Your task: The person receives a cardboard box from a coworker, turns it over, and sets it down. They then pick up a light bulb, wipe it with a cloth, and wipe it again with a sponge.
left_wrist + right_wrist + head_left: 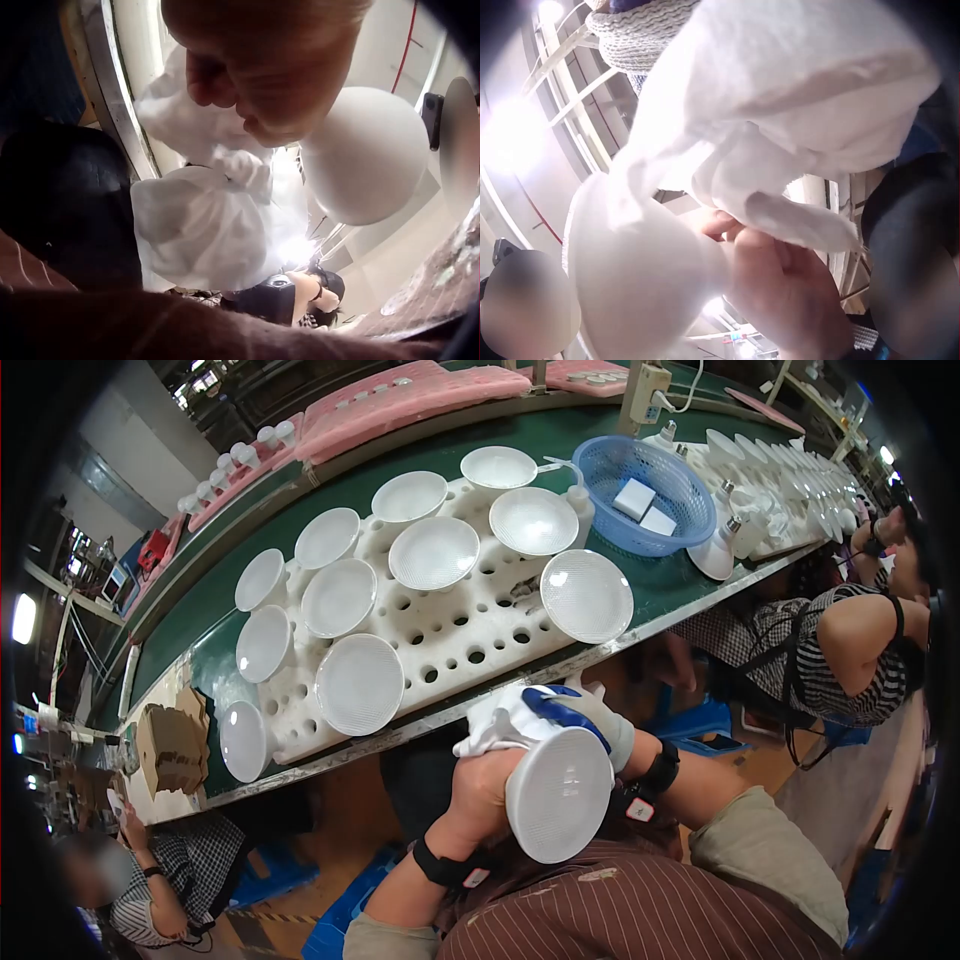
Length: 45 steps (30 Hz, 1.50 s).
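Observation:
My bare left hand (480,792) grips a white, funnel-shaped light bulb (560,796) by its narrow neck, its round textured face turned up toward my head. In the left wrist view the curled fingers (217,82) show beside the bulb's smooth white back (367,161). My right hand (592,718), in a knitted glove with blue patches, holds a crumpled white cloth (497,720) just beyond the bulb. Folds of the cloth (780,97) hang against the bulb's back and by the left fingers in the right wrist view. The bulb's base is hidden.
Several similar bulbs (360,685) stand face up in a white foam tray (460,635) with holes, on a green bench (660,590). A blue basket (690,520) with small white boxes lies behind. A cardboard box (172,745) sits left. People sit at both sides.

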Motion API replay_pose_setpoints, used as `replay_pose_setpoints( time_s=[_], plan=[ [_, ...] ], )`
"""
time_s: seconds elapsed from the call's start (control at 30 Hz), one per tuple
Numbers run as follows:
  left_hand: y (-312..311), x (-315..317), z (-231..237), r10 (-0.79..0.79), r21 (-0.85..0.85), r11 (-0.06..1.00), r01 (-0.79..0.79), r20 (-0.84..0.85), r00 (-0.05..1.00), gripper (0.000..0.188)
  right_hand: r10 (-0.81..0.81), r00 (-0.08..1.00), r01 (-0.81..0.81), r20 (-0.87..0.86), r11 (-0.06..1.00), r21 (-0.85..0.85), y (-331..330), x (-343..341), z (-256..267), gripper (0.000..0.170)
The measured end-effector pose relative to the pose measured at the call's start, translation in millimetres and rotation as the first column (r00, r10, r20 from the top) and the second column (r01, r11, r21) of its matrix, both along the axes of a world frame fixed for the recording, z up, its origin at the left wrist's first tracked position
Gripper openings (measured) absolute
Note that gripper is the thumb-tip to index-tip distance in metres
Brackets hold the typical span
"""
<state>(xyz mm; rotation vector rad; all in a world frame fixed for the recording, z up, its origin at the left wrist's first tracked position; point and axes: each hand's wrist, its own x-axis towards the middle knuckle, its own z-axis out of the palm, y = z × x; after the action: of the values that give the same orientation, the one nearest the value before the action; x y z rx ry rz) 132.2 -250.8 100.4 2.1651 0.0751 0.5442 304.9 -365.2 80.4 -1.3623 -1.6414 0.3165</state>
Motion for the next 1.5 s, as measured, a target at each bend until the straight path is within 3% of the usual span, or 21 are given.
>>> replay_pose_setpoints(
  time_s=[0.07,0.17,0.2,0.23,0.3,0.37,0.6,0.63,0.67,0.7,0.77,0.8,0.83,0.9,0.93,0.97,1.03,1.07,1.23,1.4,1.5],
  plan=[
    [1.1,2.9,-6.2,0.063,-0.304,0.952,-0.034,0.086,0.994,0.018,-0.078,0.997,0.078,-0.008,0.997,-0.014,-2.5,0.4,0.9,0.044],
    [9.9,5.2,-1.5,0.055,0.023,0.998,-0.060,0.203,0.978,0.018,-0.169,0.975,0.161,-0.143,0.985,-0.063,-2.5,-1.8,17.8,0.036],
    [10.8,6.1,-0.7,0.054,0.024,0.998,-0.060,0.202,0.978,0.018,-0.198,0.640,0.003,-0.743,0.967,-0.256,0.6,-1.0,30.6,0.034],
    [10.9,6.7,-0.3,0.071,0.079,0.993,-0.090,0.214,0.974,0.018,-0.299,-0.008,-0.243,-0.954,0.926,-0.289,1.8,-0.6,36.6,0.032],
    [12.5,6.0,-0.4,0.090,0.135,0.983,-0.123,0.228,0.969,0.019,-0.282,-0.051,-0.250,-0.958,0.932,-0.261,1.8,0.9,32.8,0.031],
    [16.8,3.0,-1.9,0.104,0.192,0.970,-0.146,0.212,0.972,0.019,-0.235,0.070,-0.173,-0.969,0.954,-0.244,2.1,0.1,46.5,0.031],
    [18.7,-10.3,-25.0,0.127,0.047,0.990,-0.134,0.128,0.984,0.014,-0.231,-0.108,-0.178,-0.967,0.961,-0.210,-1.9,0.5,56.1,0.034],
    [13.4,-14.5,-42.3,0.095,-0.678,0.730,-0.088,-0.027,0.995,0.025,-0.224,-0.108,-0.180,-0.969,0.963,-0.203,-2.1,0.7,55.6,0.034],
    [10.3,-16.9,-52.9,-0.038,-0.994,0.027,-0.110,-0.111,0.993,0.036,-0.226,-0.041,-0.184,-0.973,0.959,-0.215,-2.8,1.0,54.9,0.034],
    [10.6,-19.6,-61.7,-0.035,-0.993,0.034,-0.109,-0.111,0.993,0.036,-0.227,0.027,-0.187,-0.973,0.955,-0.228,-2.6,0.4,54.6,0.033],
    [11.5,-20.7,-69.6,0.071,-0.994,-0.107,0.023,0.016,0.997,0.044,-0.235,-0.079,-0.197,-0.969,0.956,-0.216,0.9,-5.2,62.6,0.032],
    [11.5,-20.2,-73.3,0.130,-0.980,-0.171,0.097,0.075,0.989,0.048,-0.238,0.230,-0.171,-0.944,0.945,-0.280,0.8,-2.1,55.9,0.033],
    [2.5,-14.7,-38.8,0.047,-0.843,0.533,-0.077,-0.061,0.997,0.049,-0.292,0.280,-0.163,-0.914,0.924,-0.346,-1.1,-0.8,48.1,0.035],
    [2.3,-15.3,-36.3,0.061,-0.845,0.528,-0.083,-0.059,0.996,0.049,-0.276,0.344,-0.262,-0.898,0.890,-0.374,2.0,-9.0,50.5,0.039],
    [2.4,-15.7,-35.4,0.067,-0.853,0.514,-0.091,-0.066,0.996,0.049,-0.143,0.577,-0.315,-0.804,0.869,-0.381,4.9,-8.3,47.2,0.051],
    [2.6,-16.1,-34.8,0.071,-0.862,0.497,-0.100,-0.074,0.995,0.049,-0.103,0.523,-0.401,-0.846,0.846,-0.351,3.2,-18.9,44.9,0.067],
    [3.4,-17.0,-34.1,0.074,-0.881,0.459,-0.116,-0.093,0.993,0.048,0.058,0.751,-0.358,-0.658,0.873,-0.332,8.2,-27.1,49.1,0.079],
    [3.9,-17.5,-33.9,0.074,-0.889,0.440,-0.124,-0.102,0.992,0.048,0.157,0.860,-0.250,-0.486,0.959,-0.133,16.4,-34.6,45.5,0.073],
    [6.9,-21.1,-33.7,0.080,-0.924,0.345,-0.168,-0.149,0.986,0.048,0.200,0.922,-0.288,-0.332,0.927,-0.242,27.2,-30.6,48.6,0.073],
    [11.3,-24.9,-34.0,0.082,-0.948,0.243,-0.204,-0.190,0.978,0.049,0.087,0.973,-0.117,-0.215,0.984,-0.134,20.2,-33.2,28.5,0.066],
    [14.7,-26.5,-33.2,0.082,-0.956,0.188,-0.226,-0.214,0.973,0.049,-0.025,0.919,-0.055,-0.395,0.980,-0.190,17.6,-35.2,37.3,0.043]
  ],
)
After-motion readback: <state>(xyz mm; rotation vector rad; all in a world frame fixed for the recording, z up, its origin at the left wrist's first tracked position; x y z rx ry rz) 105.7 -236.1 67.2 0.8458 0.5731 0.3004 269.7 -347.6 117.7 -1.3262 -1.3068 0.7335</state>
